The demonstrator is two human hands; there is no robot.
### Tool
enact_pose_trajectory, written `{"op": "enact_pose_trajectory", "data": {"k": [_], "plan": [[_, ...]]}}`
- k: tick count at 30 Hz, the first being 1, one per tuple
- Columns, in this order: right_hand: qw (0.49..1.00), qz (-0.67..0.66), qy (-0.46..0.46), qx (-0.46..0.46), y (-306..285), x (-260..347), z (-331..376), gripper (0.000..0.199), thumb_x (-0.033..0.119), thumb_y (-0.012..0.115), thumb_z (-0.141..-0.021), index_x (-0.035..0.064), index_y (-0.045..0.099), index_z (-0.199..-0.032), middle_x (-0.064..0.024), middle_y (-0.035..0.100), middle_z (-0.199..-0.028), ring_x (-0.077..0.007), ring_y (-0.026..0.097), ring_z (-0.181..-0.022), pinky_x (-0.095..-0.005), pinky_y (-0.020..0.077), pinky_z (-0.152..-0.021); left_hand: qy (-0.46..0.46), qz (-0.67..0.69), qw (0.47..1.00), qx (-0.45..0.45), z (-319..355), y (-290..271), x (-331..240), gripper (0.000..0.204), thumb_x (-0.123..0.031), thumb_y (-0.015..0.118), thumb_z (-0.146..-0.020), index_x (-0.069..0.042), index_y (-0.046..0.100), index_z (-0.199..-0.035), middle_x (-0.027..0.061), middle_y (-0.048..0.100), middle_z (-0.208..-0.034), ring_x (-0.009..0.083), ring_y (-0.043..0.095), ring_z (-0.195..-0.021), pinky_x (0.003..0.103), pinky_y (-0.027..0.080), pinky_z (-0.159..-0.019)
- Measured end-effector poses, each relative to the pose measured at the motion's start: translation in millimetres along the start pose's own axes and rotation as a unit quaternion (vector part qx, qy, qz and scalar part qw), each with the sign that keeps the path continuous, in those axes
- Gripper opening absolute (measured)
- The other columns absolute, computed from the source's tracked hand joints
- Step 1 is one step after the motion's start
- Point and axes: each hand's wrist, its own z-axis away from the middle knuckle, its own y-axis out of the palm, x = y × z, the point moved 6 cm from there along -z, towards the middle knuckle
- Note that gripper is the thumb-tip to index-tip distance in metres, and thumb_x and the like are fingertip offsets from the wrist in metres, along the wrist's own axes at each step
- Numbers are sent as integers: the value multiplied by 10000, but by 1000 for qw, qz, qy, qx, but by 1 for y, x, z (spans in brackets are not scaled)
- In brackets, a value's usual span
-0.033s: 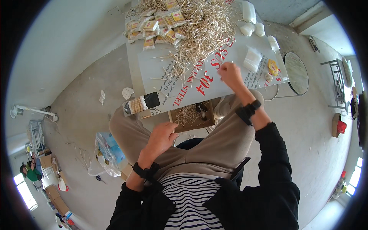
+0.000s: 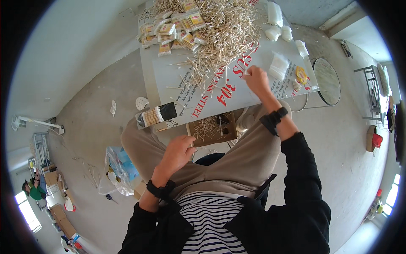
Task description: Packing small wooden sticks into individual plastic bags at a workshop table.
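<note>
Pinching thin wooden sticks (image 2: 220,38) on surface (image 2: 253,91), right hand (image 2: 256,79) closed on few; left hand (image 2: 177,152) loose, empty. Light, brittle—grip mid-shaft.

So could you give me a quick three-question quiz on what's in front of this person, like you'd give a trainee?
1. True or false: the right hand is up at the white sheet on the table.
2. Where is the left hand? A) on the stick pile B) low, over the lap C) on the floor
3. Fill in: below the table edge, a brown ____ holds loose sticks.

Key:
1. True, next to the pile of thin sticks.
2. B, above the beige trousers.
3. Box: the cardboard box.
</note>
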Motion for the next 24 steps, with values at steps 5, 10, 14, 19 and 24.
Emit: {"op": "enact_pose_trajectory", "data": {"k": [5, 10, 14, 19, 24], "plan": [[986, 66, -94, -123, -1, 21, -31, 166, 119, 661, -787, 112, 734, -936, -147, 701, -914, -337, 683, -881, -431, 545, -784, -34, -17, 999, -29, 10, -13, 18, 319, -110, 710, -837, -19, 649, -1137, 181, 661, -1044, 384, 621, -975, 432, 504, -825], [985, 123, -102, -59, 28, 36, -46, 178, 133, 625, -809, 169, 721, -954, -143, 686, -1061, -351, 671, -986, -441, 541, -825, -26, -1, 999, -38, 10, -10, 14, 317, -105, 708, -837, -12, 649, -1134, 177, 666, -1043, 378, 622, -985, 426, 502, -835], [987, 151, -35, -46, 18, 15, -53, 161, 134, 623, -802, 170, 718, -927, -114, 681, -1024, -331, 673, -959, -435, 540, -796, -27, 12, 999, -35, 11, -10, 17, 321, -106, 711, -838, -11, 651, -1138, 174, 668, -1042, 373, 624, -982, 425, 502, -832], [980, 170, -15, -107, 0, 0, -50, 132, 173, 686, -776, 160, 721, -903, -104, 683, -968, -311, 672, -930, -424, 537, -786, -26, 9, 999, -39, 11, -10, 22, 331, -115, 714, -838, -14, 650, -1147, 170, 666, -1037, 371, 621, -972, 424, 501, -822], [981, 154, -18, -119, -4, 6, -50, 140, 157, 692, -767, 159, 722, -904, -103, 671, -977, -316, 665, -941, -423, 534, -786, -21, 14, 999, -37, 7, -9, 19, 332, -118, 715, -839, -17, 651, -1148, 165, 664, -1038, 367, 619, -965, 425, 500, -819]]}}
